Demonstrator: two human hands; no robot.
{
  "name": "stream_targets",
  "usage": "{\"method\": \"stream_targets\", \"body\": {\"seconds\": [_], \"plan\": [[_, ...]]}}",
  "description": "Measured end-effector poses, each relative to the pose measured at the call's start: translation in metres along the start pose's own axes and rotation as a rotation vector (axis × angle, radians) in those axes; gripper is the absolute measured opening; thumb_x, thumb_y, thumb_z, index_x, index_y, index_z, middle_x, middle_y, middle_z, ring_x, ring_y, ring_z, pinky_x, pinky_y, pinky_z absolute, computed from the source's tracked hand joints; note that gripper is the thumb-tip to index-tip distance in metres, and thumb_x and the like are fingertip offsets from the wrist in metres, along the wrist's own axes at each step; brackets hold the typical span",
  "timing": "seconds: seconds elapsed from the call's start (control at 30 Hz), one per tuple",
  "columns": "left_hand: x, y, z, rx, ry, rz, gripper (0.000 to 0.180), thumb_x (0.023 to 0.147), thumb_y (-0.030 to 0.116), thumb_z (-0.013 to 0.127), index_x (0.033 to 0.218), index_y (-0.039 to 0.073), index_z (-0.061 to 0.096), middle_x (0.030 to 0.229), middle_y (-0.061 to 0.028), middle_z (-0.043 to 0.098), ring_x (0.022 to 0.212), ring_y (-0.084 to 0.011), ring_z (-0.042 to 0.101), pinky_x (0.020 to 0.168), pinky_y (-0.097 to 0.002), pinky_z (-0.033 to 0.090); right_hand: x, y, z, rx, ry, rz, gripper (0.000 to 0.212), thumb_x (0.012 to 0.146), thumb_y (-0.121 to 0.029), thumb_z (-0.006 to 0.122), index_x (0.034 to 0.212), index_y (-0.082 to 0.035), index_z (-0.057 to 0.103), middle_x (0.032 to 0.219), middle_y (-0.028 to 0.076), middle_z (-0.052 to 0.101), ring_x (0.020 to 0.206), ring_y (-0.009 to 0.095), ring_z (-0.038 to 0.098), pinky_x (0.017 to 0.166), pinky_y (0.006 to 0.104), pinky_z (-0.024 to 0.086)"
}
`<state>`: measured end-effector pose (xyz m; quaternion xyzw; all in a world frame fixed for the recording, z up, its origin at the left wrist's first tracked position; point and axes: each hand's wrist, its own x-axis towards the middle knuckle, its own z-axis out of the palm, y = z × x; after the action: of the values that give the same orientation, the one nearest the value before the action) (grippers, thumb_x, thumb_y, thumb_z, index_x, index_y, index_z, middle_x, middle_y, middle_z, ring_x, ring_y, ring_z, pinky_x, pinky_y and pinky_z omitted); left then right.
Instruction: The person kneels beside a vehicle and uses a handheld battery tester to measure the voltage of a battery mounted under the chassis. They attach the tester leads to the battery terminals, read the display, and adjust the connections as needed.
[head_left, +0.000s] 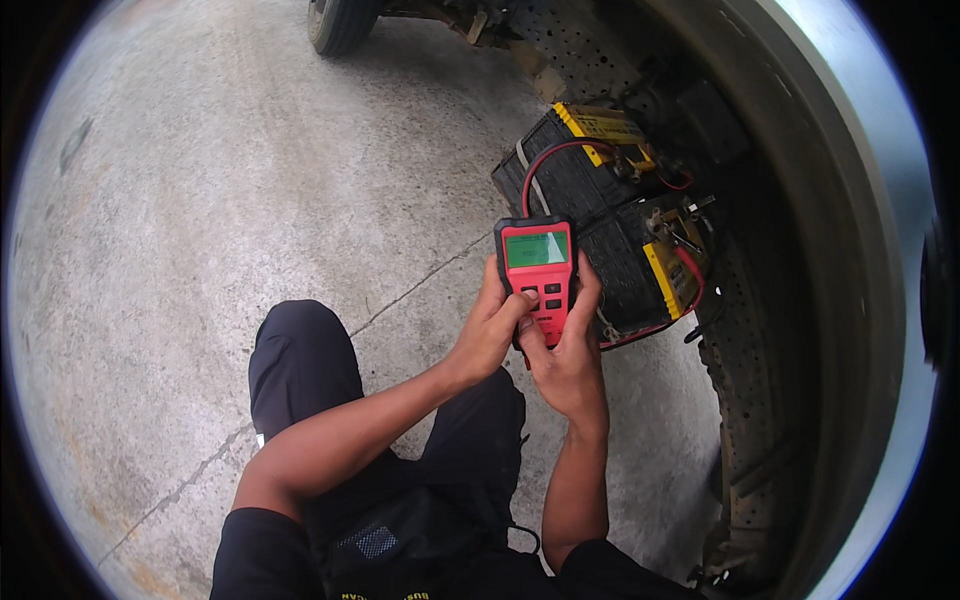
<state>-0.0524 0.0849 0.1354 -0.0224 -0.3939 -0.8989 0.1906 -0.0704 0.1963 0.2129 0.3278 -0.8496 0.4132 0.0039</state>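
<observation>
A red and black handheld battery tester [538,275] with a lit green screen is held upright between both my hands. My left hand [490,325] grips its left side, the thumb on the buttons below the screen. Wrapped round the right side and lower end is my right hand [570,365], its thumb also near the keypad. From the tester's top a red and black cable [530,175] arches to the farther of two black batteries [610,250] with yellow tops. A red clamp lead [690,265] sits at the terminals of the nearer battery.
The batteries sit against a perforated vehicle frame rail [735,400] on my right. A large curved body panel [880,300] runs down the right edge. At the top stands a tyre [340,25]. Concrete floor [200,200] with a crack line spreads to the left.
</observation>
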Motion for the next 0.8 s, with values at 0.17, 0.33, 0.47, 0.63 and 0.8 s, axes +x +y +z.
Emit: {"method": "stream_targets", "body": {"seconds": [0.17,0.33,0.47,0.63,0.8], "plan": [[0.002,-0.0062,-0.0049,0.015,-0.005,0.011,0.045,0.104,0.011,0.053,0.147,0.003,0.04,0.132,-0.0104,0.055,0.121,-0.0158,0.054,0.108,-0.0336,0.045,0.0022,-0.0018,0.0018,0.001,0.004,0.002,0.082,0.097,0.005,0.063,0.165,0.0,0.018,0.147,0.023,0.055,0.13,0.031,0.06,0.108,0.0428,0.051],[0.0015,-0.006,-0.0046,0.024,0.01,0.032,0.046,0.104,0.012,0.053,0.148,0.004,0.039,0.132,-0.0106,0.055,0.122,-0.0164,0.054,0.108,-0.0339,0.045,0.0032,-0.0008,0.0019,-0.054,-0.001,-0.01,0.081,0.098,0.003,0.064,0.165,0.0,0.018,0.146,0.023,0.055,0.13,0.031,0.06,0.109,0.0433,0.05],[0.003,-0.0063,-0.0055,0.036,0.005,0.026,0.048,0.104,0.012,0.053,0.149,0.004,0.039,0.132,-0.0107,0.055,0.122,-0.0168,0.054,0.108,-0.0345,0.045,0.0038,0.0005,0.0016,-0.055,-0.006,-0.01,0.081,0.098,0.003,0.065,0.165,0.0,0.019,0.146,0.024,0.055,0.13,0.031,0.06,0.109,0.0435,0.05],[0.0035,-0.006,-0.0065,0.025,0.004,0.02,0.047,0.104,0.012,0.053,0.149,0.004,0.04,0.131,-0.0107,0.055,0.122,-0.0168,0.054,0.108,-0.0344,0.044,0.0045,-0.0006,0.0025,-0.055,0.002,-0.022,0.081,0.098,0.003,0.064,0.165,0.0,0.019,0.146,0.024,0.055,0.13,0.031,0.06,0.109,0.0433,0.05],[0.004,-0.0063,-0.0071,0.04,0.007,0.038,0.046,0.104,0.012,0.053,0.148,0.004,0.04,0.131,-0.0102,0.055,0.122,-0.0164,0.054,0.109,-0.0343,0.044,0.0048,0.0002,0.0038,-0.048,0.004,-0.004,0.081,0.098,0.003,0.065,0.165,0.0,0.019,0.145,0.023,0.056,0.129,0.031,0.06,0.109,0.0428,0.05]]}}
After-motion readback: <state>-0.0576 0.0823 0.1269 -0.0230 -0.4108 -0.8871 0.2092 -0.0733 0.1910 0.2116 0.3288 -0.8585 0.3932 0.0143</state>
